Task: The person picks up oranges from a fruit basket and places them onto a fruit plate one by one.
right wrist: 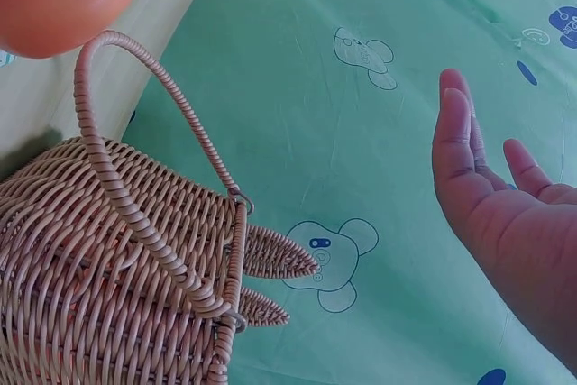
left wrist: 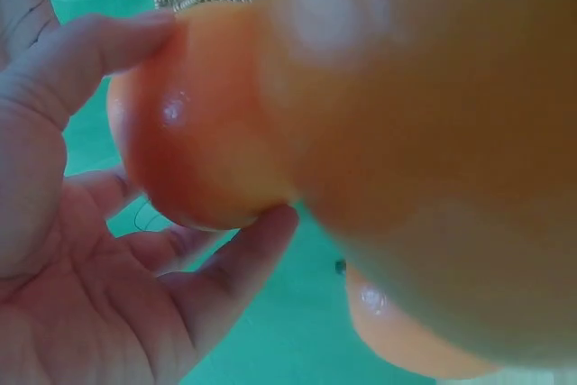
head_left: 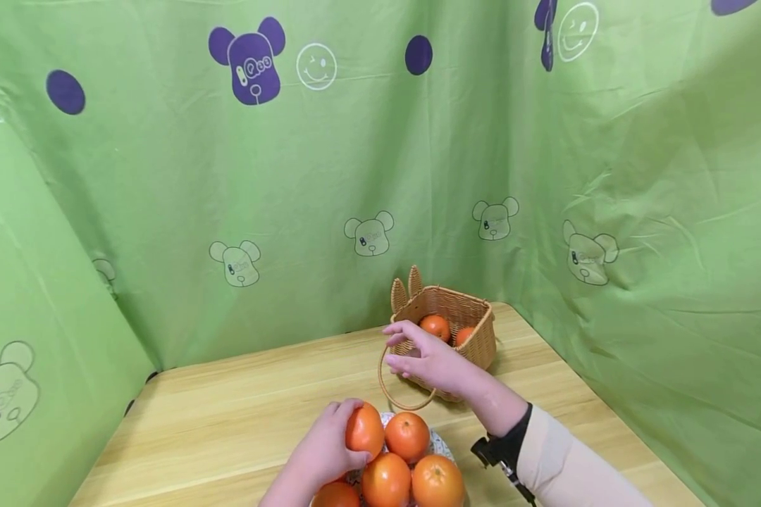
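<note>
Green cloth (head_left: 165, 176) walls me in on three sides, and below it I have the wooden bench (head_left: 228, 394). The wicker basket (head_left: 484, 345) stands toward its far right part with two oranges (head_left: 435, 327) showing inside; its handle (head_left: 408, 408) leans out toward the plate (head_left: 442, 443), which sits close to me. My right hand (head_left: 428, 359) hangs in front of the basket, fingers loosely spread and holding nothing. My left hand (head_left: 330, 443) is curled round one orange (head_left: 366, 431), thumb on one side and fingers on the other, at the plate's left edge, close beside four more oranges (head_left: 407, 436). Whether it is clear of the plate I cannot tell.

I judge this to be the picking-up step. The next move seems to call for a snug grip and a straight lift, so the neighbours don't roll, with my right hand kept out of the way of that handle
</note>
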Action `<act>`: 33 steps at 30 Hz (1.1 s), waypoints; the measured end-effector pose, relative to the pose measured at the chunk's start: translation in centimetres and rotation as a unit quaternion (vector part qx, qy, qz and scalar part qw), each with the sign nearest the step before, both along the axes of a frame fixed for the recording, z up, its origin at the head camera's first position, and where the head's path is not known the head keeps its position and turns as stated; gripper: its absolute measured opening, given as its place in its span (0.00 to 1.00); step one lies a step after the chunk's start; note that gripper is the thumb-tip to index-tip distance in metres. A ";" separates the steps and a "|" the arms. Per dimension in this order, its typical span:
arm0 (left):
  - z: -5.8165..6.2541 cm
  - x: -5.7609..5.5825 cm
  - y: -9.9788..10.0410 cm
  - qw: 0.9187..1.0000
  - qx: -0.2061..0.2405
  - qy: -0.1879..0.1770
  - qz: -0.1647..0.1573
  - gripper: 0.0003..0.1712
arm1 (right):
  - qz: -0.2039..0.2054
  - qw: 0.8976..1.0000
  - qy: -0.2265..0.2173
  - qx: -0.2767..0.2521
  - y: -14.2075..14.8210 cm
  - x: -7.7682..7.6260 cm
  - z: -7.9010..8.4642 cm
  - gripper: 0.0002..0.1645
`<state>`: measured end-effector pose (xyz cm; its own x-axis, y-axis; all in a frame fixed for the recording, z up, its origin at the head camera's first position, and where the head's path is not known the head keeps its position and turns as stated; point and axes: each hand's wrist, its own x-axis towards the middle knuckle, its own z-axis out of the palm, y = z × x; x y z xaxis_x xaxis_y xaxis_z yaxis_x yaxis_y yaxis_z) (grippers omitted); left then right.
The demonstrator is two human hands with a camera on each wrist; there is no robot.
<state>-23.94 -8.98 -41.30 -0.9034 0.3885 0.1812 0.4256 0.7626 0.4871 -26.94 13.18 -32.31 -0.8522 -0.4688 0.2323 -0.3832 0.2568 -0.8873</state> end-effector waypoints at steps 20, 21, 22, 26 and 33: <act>0.3 0.5 -0.3 0.998 -0.027 -0.053 0.000 0.46 | 0.005 1.000 0.021 0.014 0.9 -0.9 -1.1 0.25; 0.3 0.5 -0.3 0.998 -0.029 -0.052 0.001 0.47 | 0.005 1.000 0.025 0.018 1.0 -0.9 -1.1 0.25; 0.3 0.6 -0.2 0.998 -0.030 -0.053 0.002 0.47 | 0.006 0.999 0.028 0.019 1.1 -0.9 -1.1 0.25; 0.4 0.8 -0.2 0.998 -0.021 -0.057 0.011 0.51 | -0.001 0.999 0.031 0.022 1.4 -0.9 -0.8 0.25; 1.2 0.7 -0.3 0.999 -0.002 -0.049 0.017 0.52 | -0.014 0.999 0.036 0.002 2.0 -1.2 -0.4 0.24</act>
<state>-23.25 -9.32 -40.15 -0.9293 0.3584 0.0896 0.3502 0.7775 0.5224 -28.16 15.19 -32.73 -0.8459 -0.4458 0.2927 -0.4392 0.2710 -0.8565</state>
